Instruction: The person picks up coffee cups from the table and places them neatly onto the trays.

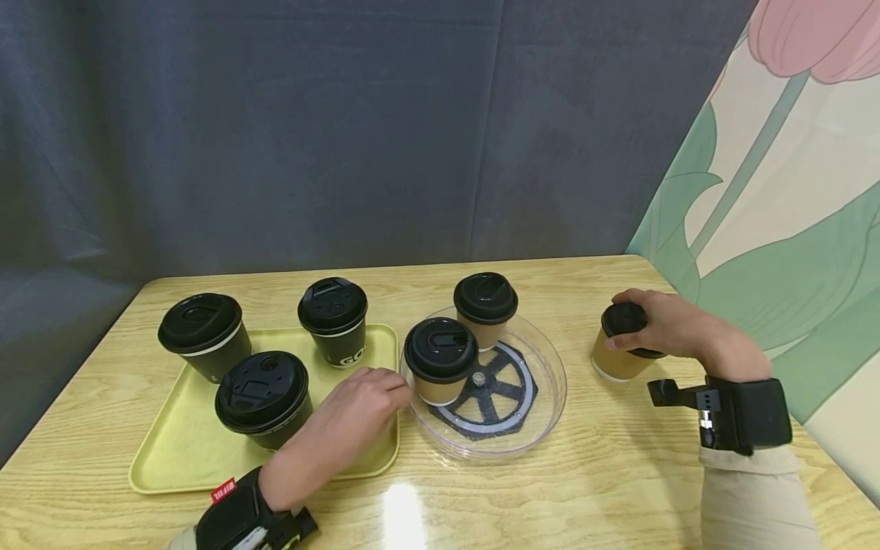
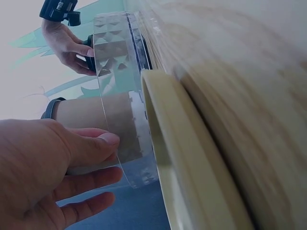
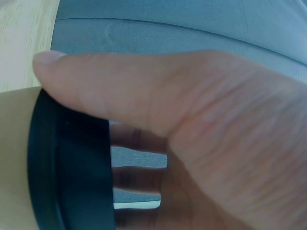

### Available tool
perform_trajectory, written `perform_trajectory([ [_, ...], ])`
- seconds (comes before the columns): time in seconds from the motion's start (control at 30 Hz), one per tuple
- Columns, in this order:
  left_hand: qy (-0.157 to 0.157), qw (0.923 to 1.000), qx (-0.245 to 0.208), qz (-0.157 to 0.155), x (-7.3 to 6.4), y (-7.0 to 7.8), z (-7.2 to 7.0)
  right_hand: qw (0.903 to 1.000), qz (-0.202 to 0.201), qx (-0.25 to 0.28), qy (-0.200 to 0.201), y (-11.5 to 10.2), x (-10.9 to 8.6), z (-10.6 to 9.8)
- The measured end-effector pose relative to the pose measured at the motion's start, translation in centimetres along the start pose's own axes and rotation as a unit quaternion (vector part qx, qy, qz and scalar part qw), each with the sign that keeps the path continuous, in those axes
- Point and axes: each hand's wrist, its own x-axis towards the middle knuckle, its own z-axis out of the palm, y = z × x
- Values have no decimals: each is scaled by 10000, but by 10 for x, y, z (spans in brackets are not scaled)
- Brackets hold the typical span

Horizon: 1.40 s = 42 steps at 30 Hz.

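Note:
My right hand [image 1: 663, 325] grips a tan paper coffee cup [image 1: 615, 363] from above, with thumb and fingers around its black lid [image 3: 81, 163]. That cup is at the table's right side; whether its base touches the wood I cannot tell. My left hand [image 1: 367, 401] is at the left edge of a clear round turntable [image 1: 550, 412]. In the left wrist view, its thumb and index finger pinch the turntable's rim [image 2: 103, 98], while two other fingers extend below. Two lidded tan cups stand on the turntable: a front one [image 1: 440, 363] near my left fingertips, and one behind [image 1: 486, 305].
A yellow tray [image 1: 186, 451] lies on the left, partly under my left forearm. On it are dark lidded cups: one at back left [image 1: 206, 336], one at back right [image 1: 335, 321], and one in front [image 1: 264, 397]. A dark curtain [image 1: 309, 137] hangs behind the table.

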Motion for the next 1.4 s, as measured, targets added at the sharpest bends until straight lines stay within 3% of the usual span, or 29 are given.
perform_trajectory([
  [0.3, -39, 9999, 141, 29, 0, -2, 0, 10000, 19, -28, 3, 0, -1, 0],
  [0.47, 31, 9997, 153, 202, -1, 1, -2, 10000, 9, -15, 7, -1, -1, 0],
  [0.77, -177, 9969, -449, 625, 1, 21, -7, 10000, -4, -53, 56, -1, 0, 0],
  [1.0, -292, 9947, -251, 955, -2, 34, -7, 10000, -30, -32, 68, -2, 0, 0],
  [1.4, -471, 9951, -356, 799, -3, 37, -5, 10000, 2, -19, 14, -4, 1, -1],
])
